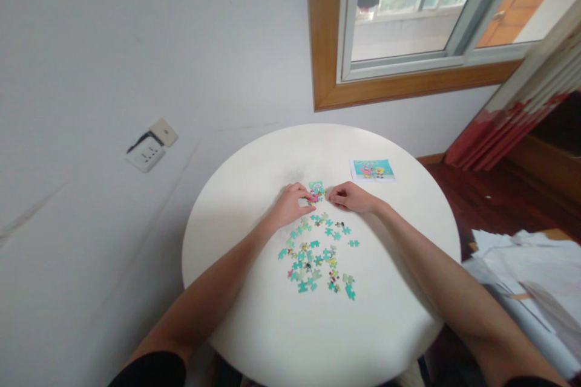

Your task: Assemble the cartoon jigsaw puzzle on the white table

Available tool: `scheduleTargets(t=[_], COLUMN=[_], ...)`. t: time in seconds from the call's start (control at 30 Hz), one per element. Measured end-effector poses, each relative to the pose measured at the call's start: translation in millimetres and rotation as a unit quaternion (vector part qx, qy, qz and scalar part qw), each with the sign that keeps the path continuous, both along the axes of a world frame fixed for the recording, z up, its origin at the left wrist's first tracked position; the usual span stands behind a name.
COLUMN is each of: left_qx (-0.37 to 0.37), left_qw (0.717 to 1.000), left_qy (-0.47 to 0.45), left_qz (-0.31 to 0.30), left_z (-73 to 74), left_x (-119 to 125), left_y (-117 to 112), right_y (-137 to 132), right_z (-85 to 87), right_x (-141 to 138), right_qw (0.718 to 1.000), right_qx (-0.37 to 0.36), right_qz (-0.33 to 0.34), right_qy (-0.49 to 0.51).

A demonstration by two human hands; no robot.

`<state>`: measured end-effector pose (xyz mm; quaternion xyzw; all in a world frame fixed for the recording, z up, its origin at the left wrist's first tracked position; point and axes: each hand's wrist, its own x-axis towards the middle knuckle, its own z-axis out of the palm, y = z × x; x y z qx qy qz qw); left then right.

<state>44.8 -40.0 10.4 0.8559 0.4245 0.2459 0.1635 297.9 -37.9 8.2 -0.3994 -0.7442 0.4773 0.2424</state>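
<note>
A small joined section of jigsaw puzzle (316, 186), turquoise with pink lower down, lies on the white round table (254, 175) between my two hands. My left hand (293, 202) rests at its left side, fingertips touching the pink part, thumb held apart from the fingers. On the other side, my right hand (349, 196) is closed, thumb and fingers pinched near the section's right edge. Whatever sits in that pinch is too small to make out. Nearer to me, loose puzzle pieces (313, 257) in turquoise, pale green and yellow are scattered, with several dark ones.
A picture sheet (373, 170) with cartoon figures lies at the table's far right. The wall with a socket (146, 154) stands at the left, a wood-framed window (327, 94) beyond the table. White papers (531, 272) are piled at the right, below a red and cream curtain (481, 139).
</note>
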Motion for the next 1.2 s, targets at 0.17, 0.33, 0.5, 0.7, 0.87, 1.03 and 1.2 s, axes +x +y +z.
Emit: scheduleTargets(t=[0.17,0.33,0.5,0.7,0.87,1.03,1.2], left_qx=[-0.003,0.002,0.005,-0.005,-0.013,0.002,-0.008], left_qw=[1.0,1.0,1.0,1.0,1.0,1.0,1.0], left_qy=[-0.002,-0.008,-0.004,0.004,0.001,-0.002,0.003], left_qz=[0.002,-0.004,0.006,0.007,0.001,0.024,0.007], left_z=[2.6,0.3,0.3,-0.1,-2.8,-3.7,-2.6], left_x=[-0.1,-2.5,-5.7,-6.1,-6.4,-8.3,-8.5], left_y=[-1.3,2.5,4.7,3.3,5.7,7.3,6.1], right_y=[-1.0,-1.0,-0.2,0.4,-1.0,-1.3,-0.8], right_z=[1.6,1.4,0.8,0.7,2.5,3.4,2.7], right_x=[-0.7,-0.2,0.4,0.0,-0.1,-0.3,-0.4], right_qw=[1.0,1.0,1.0,1.0,1.0,1.0,1.0], right_qx=[-0.007,-0.014,-0.004,0.007,0.001,0.0,0.0], right_qz=[-0.005,-0.002,0.001,0.005,0.002,-0.001,-0.001], right_qy=[0.004,0.008,-0.001,-0.002,-0.002,-0.003,0.001])
